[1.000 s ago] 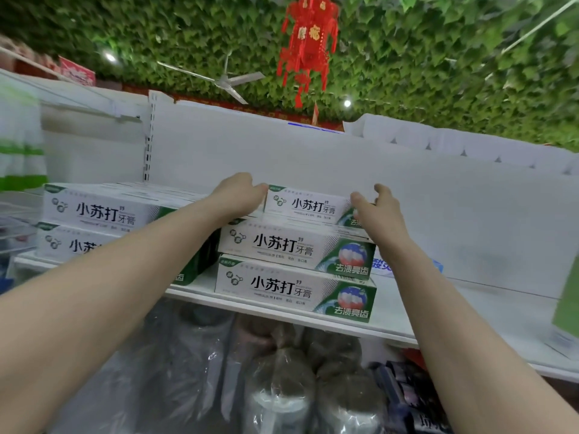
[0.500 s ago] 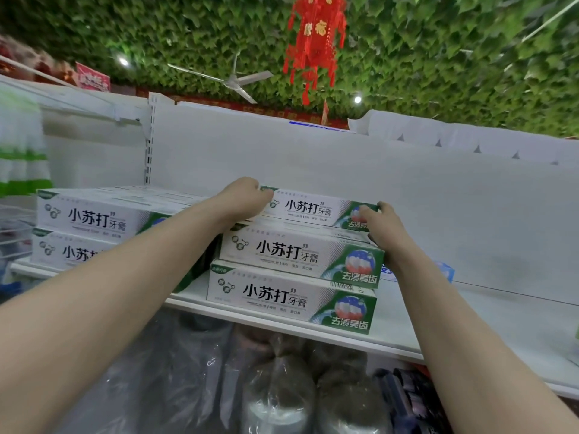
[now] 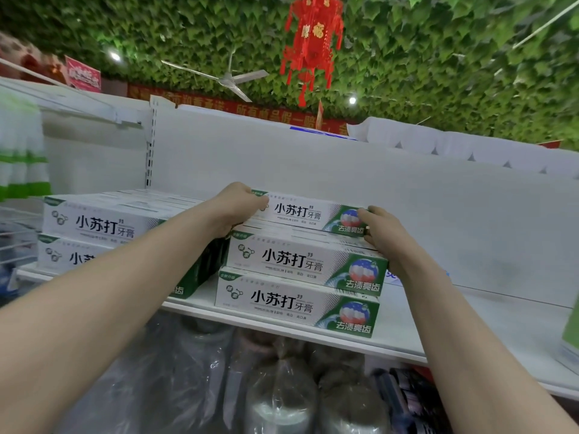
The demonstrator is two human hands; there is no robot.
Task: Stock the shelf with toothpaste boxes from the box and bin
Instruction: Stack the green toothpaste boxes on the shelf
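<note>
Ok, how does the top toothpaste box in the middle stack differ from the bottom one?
The top white-and-green cardboard toothpaste box is held at its ends by the left hand and right hand; the bottom toothpaste box is untouched. The top box sits further back; the bottom box rests on the white shelf. Both carry the same print.

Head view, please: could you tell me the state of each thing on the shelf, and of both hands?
Top white-and-green toothpaste box, flat atop the stack, gripped at both ends.
Left hand, fingers curled round its left end.
Right hand, fingers curled round its right end.
Two toothpaste boxes beneath, stacked flat, closed.
Left-hand pile of toothpaste boxes, two high, untouched.
White metal shelf, level, carrying both piles.
</note>
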